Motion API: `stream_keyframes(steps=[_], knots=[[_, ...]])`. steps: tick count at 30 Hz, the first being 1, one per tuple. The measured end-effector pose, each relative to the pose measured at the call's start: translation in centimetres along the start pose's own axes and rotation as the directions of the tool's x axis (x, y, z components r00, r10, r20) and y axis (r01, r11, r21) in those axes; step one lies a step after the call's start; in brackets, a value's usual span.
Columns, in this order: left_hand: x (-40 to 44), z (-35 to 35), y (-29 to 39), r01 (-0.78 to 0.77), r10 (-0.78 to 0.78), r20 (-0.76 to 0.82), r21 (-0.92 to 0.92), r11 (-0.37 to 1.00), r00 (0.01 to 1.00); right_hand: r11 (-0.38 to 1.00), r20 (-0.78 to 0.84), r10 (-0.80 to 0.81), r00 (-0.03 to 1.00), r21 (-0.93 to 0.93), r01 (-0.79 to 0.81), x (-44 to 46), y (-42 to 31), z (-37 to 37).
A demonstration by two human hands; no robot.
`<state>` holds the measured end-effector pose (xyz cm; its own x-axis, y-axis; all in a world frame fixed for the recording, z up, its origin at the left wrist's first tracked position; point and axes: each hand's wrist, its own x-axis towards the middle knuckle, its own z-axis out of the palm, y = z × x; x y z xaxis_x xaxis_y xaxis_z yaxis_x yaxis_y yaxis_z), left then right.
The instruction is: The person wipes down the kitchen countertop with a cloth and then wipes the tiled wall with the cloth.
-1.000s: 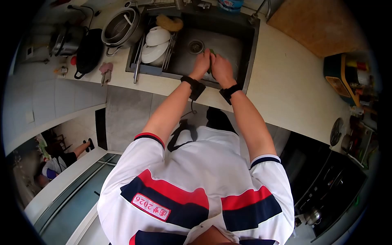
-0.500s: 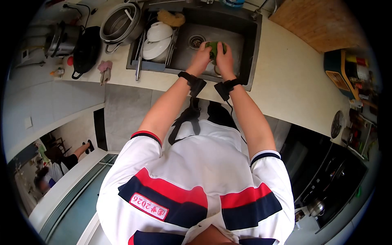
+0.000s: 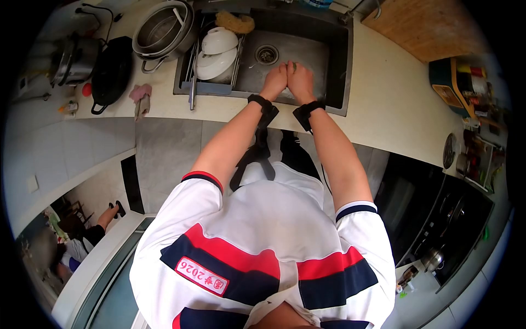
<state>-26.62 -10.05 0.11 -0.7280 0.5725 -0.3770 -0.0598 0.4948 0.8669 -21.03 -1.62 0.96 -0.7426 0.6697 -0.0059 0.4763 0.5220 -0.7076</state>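
Now both hands [image 3: 275, 81] [image 3: 299, 83] mostly hide the green item [image 3: 294, 67].

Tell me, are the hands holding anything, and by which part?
Both hands seem to hold something green; only a bit shows, so I can't tell which part.

A green item [image 3: 294, 67] shows only as a small patch beside the fingers of the right grip [image 3: 299, 83]; this and the left grip [image 3: 274, 83] cover the rest, hiding its shape and pose. It is held over the sink [image 3: 349, 63], toward the near right corner.
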Motion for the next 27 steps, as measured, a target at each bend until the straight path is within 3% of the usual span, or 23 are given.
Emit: stream_keyframes(steps=[3, 6, 9, 10, 12, 15, 17, 18, 20, 21, 23, 24, 27], knots=[[-0.2, -0.3, -0.3, -0.141, 0.142, -0.055, 0.016, 0.990, 0.988, 0.999, -0.001, 0.034, 0.999, -0.012, -0.034, -0.1, -0.2, 0.1], [0.1, -0.9, 0.4, -0.034, 0.026, -0.061, -0.137, 0.990, 0.998, 0.999, -0.086, 0.041, 0.995, 0.030, -0.038, -0.2, -0.8, -1.1], [0.1, -3.3, 0.5, -0.164, 0.161, -0.076, -0.035, 0.986, 0.984, 0.996, -0.179, 0.020, 0.984, 0.088, -0.005, 0.3, 1.2, -2.3], [0.1, -4.2, 0.1, -0.274, 0.275, -0.086, 0.021, 0.962, 0.958, 0.995, -0.183, 0.029, 0.983, 0.104, -0.010, 0.4, 1.8, -3.0], [-0.1, -5.3, 0.0, -0.301, 0.312, -0.087, 0.121, 0.946, 0.946, 0.997, -0.237, 0.012, 0.971, 0.078, 0.007, 0.4, 2.1, -4.4], [-0.4, -6.2, 0.2, -0.291, 0.323, -0.164, 0.195, 0.937, 0.932, 0.967, -0.176, 0.150, 0.973, 0.233, -0.107, 0.3, 0.6, -7.4], [-0.8, -6.8, 0.8, -0.290, 0.321, -0.233, 0.161, 0.943, 0.918, 0.972, -0.228, 0.062, 0.972, 0.236, -0.006, 0.6, 1.4, -8.1], [0.1, -6.4, -0.4, -0.320, 0.375, -0.326, 0.211, 0.924, 0.868, 0.972, -0.259, 0.022, 0.966, 0.233, 0.041, 0.6, 1.9, -8.7], [0.1, -6.7, -0.4, -0.386, 0.506, -0.330, 0.365, 0.847, 0.797, 0.976, -0.254, -0.057, 0.965, 0.190, 0.107, -0.1, 2.4, -10.2], [0.0, -6.8, 0.1, -0.419, 0.517, -0.310, 0.331, 0.845, 0.798, 0.977, -0.257, -0.093, 0.962, 0.163, 0.138, -0.4, 2.7, -11.0], [-1.4, -5.8, 2.0, -0.306, 0.328, -0.297, 0.120, 0.944, 0.897, 0.960, -0.297, -0.186, 0.937, 0.149, 0.238, -1.2, 4.2, -12.1], [-1.6, -4.9, 2.6, -0.313, 0.335, -0.315, 0.122, 0.942, 0.888, 0.948, -0.314, -0.235, 0.920, 0.137, 0.289, -1.4, 5.1, -13.0], [-1.9, -1.9, 4.3, -0.348, 0.343, -0.170, 0.001, 0.938, 0.924, 0.981, -0.279, -0.079, 0.957, 0.146, 0.124, -3.7, 6.8, -16.6]])
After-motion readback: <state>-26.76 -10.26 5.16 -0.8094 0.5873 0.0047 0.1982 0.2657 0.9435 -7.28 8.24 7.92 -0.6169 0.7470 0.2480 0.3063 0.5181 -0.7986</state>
